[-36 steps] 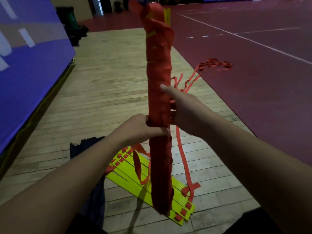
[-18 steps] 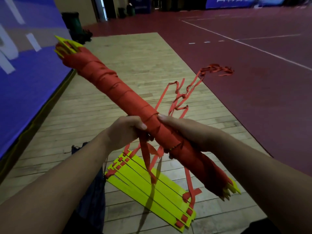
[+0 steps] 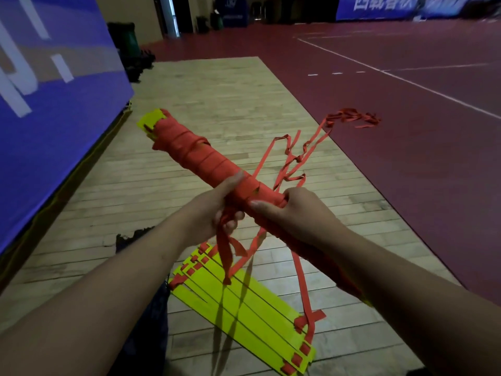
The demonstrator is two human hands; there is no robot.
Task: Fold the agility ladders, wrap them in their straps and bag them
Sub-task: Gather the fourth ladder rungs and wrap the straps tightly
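Right now the wrapped ladder (image 3: 200, 156), a long roll of yellow rungs bound round and round in red strap, is held in the air on a slant. Its far end points up and to the left with yellow rung tips poking out, and its near end passes behind the right forearm. The right hand (image 3: 295, 215) grips the roll just past its middle, with the thumb lying across the near side and the fingers curled over the far side, closed firmly round it. The left hand (image 3: 211, 213) sits just beside it on the roll's left flank. One digit presses along the red wrapping, while the lower fingers are curled in on the loose strap end (image 3: 225, 253), which comes off the roll and hangs down from that hand.

Below the roll, on the wooden floor (image 3: 217, 99), a second ladder (image 3: 244, 308) lies flat, its yellow rungs side by side with red tabs at both ends. Its trailing straps (image 3: 349, 118) run out beyond the roll and end in a tangle on the red court (image 3: 406, 172). A dark bag (image 3: 128, 238) lies crumpled below and to the left of the roll, just beside the flat ladder. Well to the left of the roll stands a blue banner (image 3: 54, 118).
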